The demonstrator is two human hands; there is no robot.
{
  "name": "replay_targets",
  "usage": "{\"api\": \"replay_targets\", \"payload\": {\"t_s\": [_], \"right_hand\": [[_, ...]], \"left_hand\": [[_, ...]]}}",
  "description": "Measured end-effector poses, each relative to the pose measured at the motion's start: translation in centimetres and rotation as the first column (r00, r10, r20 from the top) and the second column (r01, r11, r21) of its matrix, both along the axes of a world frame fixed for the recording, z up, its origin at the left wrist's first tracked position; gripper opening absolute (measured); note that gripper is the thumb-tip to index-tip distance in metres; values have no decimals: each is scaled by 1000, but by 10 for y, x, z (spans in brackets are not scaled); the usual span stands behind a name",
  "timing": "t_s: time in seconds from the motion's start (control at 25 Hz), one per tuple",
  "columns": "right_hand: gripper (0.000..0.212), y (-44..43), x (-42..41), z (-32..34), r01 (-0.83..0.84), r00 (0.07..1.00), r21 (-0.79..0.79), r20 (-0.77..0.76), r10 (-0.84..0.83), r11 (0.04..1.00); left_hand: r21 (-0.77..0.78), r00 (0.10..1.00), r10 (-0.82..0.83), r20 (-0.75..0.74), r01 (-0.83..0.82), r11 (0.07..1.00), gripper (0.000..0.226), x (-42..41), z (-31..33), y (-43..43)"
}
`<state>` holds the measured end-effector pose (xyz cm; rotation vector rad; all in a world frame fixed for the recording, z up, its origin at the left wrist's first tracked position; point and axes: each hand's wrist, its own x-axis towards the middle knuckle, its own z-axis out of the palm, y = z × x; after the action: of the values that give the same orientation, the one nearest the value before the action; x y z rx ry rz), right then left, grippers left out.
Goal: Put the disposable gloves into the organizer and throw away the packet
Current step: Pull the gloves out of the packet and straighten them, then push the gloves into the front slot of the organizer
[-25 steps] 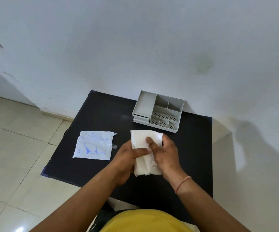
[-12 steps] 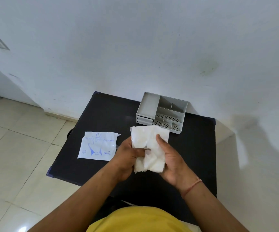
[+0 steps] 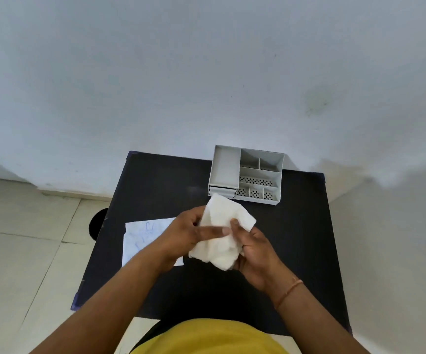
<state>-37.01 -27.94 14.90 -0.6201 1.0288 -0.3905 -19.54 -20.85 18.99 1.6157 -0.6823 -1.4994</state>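
Left hand (image 3: 181,232): closed on the upper left part of the white bundle, thumb laid across its front.
Right hand (image 3: 254,254): cupped under the bundle's lower right side, one fingertip pressed on its front.
Disposable gloves (image 3: 222,233): a soft white folded bundle, held above the table between both hands, not yet in the organizer.
Organizer (image 3: 247,175): grey, at the far edge of the table (image 3: 296,238), just beyond the bundle; every compartment I can see is empty.
Packet (image 3: 143,238): flat on the table to the left, partly hidden under the left forearm, not thrown away.
Risk: the bundle looks loose and may open during the transfer, so a corner can catch on a divider.
Risk: the forearm may sweep the light packet off the table edge.
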Motion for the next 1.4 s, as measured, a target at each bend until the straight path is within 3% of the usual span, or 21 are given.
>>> {"api": "replay_targets", "payload": {"t_s": [0.12,0.24,0.44,0.6,0.72,0.88,1.08,1.28,1.4], "right_hand": [[33,0,17,-9,127,992,28,4,-127,992],[27,-7,28,-17,197,978,-60,-54,-201,978],[31,-15,29,-26,245,957,-174,-116,-267,954],[27,-22,16,-35,279,945,-147,-132,-298,949],[26,-31,4,-39,255,941,-153,-187,-281,955],[26,-39,-7,-41,249,935,-175,-213,-284,953],[22,-46,-18,-45,243,937,-175,-211,-278,954],[22,-50,-30,-48,249,943,-173,-183,-279,953],[25,-53,-34,-51,235,949,-171,-172,-264,957]], "left_hand": [[76,993,-50,-108,59,995,31,43,3,-12],[83,992,-63,-111,73,994,25,57,-13,-30],[164,988,-24,-155,49,985,25,43,-44,-47],[214,977,-60,-205,104,971,29,45,-54,-56],[325,958,164,-235,-82,942,34,58,-82,-78],[454,799,482,-358,-303,838,31,59,-129,-114],[446,736,569,-367,-398,802,35,47,-150,-148],[461,708,615,-347,-443,769,24,43,-163,-157],[466,692,629,-354,-452,761,32,43,-168,-156]]}}
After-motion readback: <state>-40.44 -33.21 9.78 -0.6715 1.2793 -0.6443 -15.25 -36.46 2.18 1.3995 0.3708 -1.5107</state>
